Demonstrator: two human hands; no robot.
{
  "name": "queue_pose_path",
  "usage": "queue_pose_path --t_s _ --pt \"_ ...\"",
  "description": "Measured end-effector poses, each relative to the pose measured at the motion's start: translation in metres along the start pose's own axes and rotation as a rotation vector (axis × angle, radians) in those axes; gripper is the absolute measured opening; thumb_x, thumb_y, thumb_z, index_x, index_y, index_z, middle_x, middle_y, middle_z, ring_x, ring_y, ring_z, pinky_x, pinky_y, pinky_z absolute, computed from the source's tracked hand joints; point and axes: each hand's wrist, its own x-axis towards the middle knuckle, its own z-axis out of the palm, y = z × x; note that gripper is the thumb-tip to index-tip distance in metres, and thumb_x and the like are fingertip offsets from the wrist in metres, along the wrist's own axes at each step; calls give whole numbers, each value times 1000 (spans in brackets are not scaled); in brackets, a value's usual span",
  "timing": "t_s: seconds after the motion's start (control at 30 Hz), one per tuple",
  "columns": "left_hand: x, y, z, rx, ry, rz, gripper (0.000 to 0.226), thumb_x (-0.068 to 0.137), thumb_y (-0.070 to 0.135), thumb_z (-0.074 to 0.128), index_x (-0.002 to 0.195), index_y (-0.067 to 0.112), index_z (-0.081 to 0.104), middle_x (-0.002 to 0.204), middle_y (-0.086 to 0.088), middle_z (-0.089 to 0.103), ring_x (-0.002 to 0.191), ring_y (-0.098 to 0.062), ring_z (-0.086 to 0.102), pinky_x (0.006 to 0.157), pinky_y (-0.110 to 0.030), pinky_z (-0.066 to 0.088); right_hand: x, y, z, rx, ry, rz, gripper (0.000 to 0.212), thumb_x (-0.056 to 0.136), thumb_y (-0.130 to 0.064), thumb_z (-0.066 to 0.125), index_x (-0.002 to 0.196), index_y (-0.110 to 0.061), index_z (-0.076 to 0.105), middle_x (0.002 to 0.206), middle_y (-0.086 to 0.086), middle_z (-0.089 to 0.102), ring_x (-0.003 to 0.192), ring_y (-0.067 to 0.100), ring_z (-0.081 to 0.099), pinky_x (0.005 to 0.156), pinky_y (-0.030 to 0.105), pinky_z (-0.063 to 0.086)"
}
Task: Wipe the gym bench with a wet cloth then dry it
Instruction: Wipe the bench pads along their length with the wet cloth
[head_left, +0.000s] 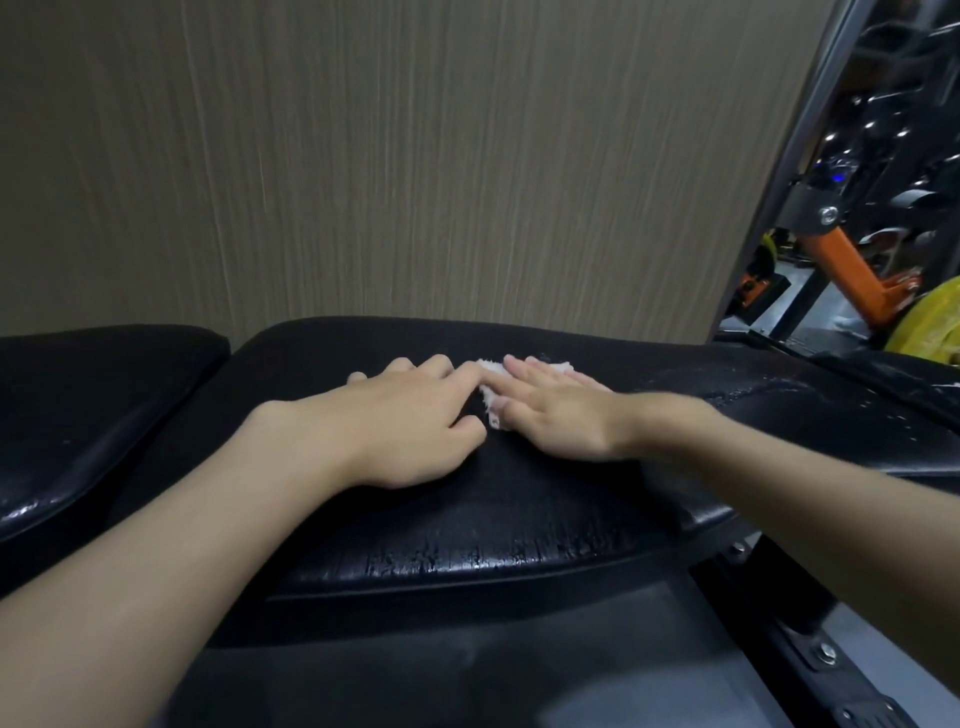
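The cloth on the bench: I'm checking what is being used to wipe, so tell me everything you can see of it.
The cloth is small, white and fluffy, like terry or tissue, crumpled rather than folded. It lies on the top of the black padded bench, towards its far edge. The right hand presses flat over most of it, so only a strip shows beside and beyond the fingers. The left hand touches its left edge with a fingertip. Whether it is wet cannot be told, though the pad nearby glistens.
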Motion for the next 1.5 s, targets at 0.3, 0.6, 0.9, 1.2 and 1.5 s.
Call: queue_pose_path --t_s 0.3,0.6,0.9,1.2,1.5 --pt "6 3 1 151 -59 -2 56 93 65 26 142 41 30 146 6 32 131 -26 33 102 -54 38 126 55 -19 28 14 190 65 95 -61 19 156 -42 10 167 -2 8 154 24 2 121 55 2" --pt "2 2 4 128 -71 1 57 95 64 22 146 39 27 150 6 28 137 -26 27 107 -61 28 91 40 -15 56 13 165 49 100 -52 21 145 -36 28 147 -4 35 150 26 17 117 52 13" --pt "4 7 0 46 -79 -10 42 94 51 32 130 29 36 134 2 39 124 -28 37 101 -60 35 -83 -3 15 -60 0 -50 54 105 -48 12 156 -42 -5 166 -14 -12 149 4 -18 123 35 -7" --pt "1 17 0 68 -96 -53 36 97 45 30 127 26 35 133 -4 39 123 -31 40 101 -55 35 -95 8 -13 128 25 -13 64 103 -48 39 158 -31 12 163 -11 20 150 10 14 122 40 15" --pt "1 20 0 69 -97 -58 36 98 43 28 129 25 34 135 -4 38 124 -29 39 105 -55 31 -66 23 -26 273 90 -19 9 95 -24 66 95 -17 61 81 -6 59 72 8 54 60 19 41"
